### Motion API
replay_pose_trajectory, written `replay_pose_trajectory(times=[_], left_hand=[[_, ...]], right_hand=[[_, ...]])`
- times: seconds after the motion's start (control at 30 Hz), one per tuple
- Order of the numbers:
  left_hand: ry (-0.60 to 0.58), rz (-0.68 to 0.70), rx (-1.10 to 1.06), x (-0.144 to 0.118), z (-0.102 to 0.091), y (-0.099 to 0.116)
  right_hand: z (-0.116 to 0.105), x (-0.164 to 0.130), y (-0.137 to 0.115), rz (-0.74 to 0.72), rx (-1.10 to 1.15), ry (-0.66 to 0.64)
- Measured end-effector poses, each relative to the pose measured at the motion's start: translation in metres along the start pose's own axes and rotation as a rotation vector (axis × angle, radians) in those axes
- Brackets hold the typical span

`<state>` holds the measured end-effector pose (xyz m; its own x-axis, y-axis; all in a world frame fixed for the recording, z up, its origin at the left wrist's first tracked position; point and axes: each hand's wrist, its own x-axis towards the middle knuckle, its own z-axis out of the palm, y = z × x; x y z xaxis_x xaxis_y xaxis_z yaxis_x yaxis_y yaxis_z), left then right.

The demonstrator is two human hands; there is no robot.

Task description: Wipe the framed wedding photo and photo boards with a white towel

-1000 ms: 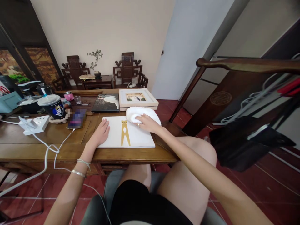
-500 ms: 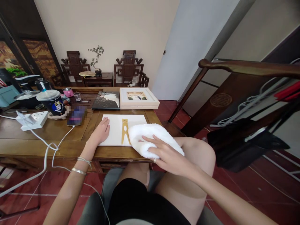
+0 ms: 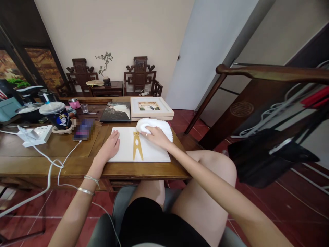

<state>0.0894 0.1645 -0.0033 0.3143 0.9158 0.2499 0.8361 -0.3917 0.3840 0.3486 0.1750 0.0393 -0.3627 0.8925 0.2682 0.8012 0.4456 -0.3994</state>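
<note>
Wiping seems the step: the half-curled right hand (image 3: 157, 137) grips a cloth (image 3: 164, 126) over the board (image 3: 124, 147); the left hand (image 3: 111, 145) (flat, grasping nothing) braces it. The next stroke likely needs that brace.

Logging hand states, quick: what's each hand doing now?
Left hand: open, resting on the left edge of the white board.
Right hand: closed, holding the white cloth.

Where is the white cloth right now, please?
In the head view, the white cloth is under the right hand, over the far right corner of the white board, next to the pale picture frame.
</note>
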Motion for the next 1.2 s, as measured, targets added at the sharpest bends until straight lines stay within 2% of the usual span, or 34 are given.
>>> replay_pose_trajectory(times=[0.07, 0.17, 0.33, 0.43, 0.57, 0.8, 0.9, 1.03, 1.2], left_hand=[[0.002, 0.001, 0.001, 0.0, 0.0, 0.0], [0.006, 0.006, 0.006, 0.0, 0.002, -0.001], [0.011, 0.019, 0.006, 0.001, 0.004, -0.003], [0.013, 0.013, 0.001, 0.001, 0.004, -0.002], [0.007, 0.008, 0.005, 0.002, 0.004, -0.002], [0.024, 0.019, -0.01, 0.002, 0.005, -0.005], [0.015, 0.028, -0.004, 0.003, 0.004, -0.006], [0.014, 0.045, 0.004, 0.003, 0.003, -0.005], [0.024, 0.044, -0.008, 0.003, 0.005, -0.005]], right_hand=[[0.006, -0.006, -0.012, -0.016, 0.026, 0.012], [0.009, -0.033, -0.032, -0.111, 0.026, -0.026], [-0.002, -0.087, -0.056, -0.281, 0.027, -0.148], [-0.009, -0.1, -0.06, -0.333, 0.023, -0.195], [-0.007, -0.083, -0.052, -0.326, -0.014, -0.178], [0.008, -0.012, -0.031, -0.233, -0.089, -0.087], [0.01, 0.004, -0.034, -0.191, -0.117, -0.113], [0.01, -0.009, -0.048, -0.208, -0.194, -0.164], [0.001, -0.059, -0.07, -0.287, -0.139, -0.238]])
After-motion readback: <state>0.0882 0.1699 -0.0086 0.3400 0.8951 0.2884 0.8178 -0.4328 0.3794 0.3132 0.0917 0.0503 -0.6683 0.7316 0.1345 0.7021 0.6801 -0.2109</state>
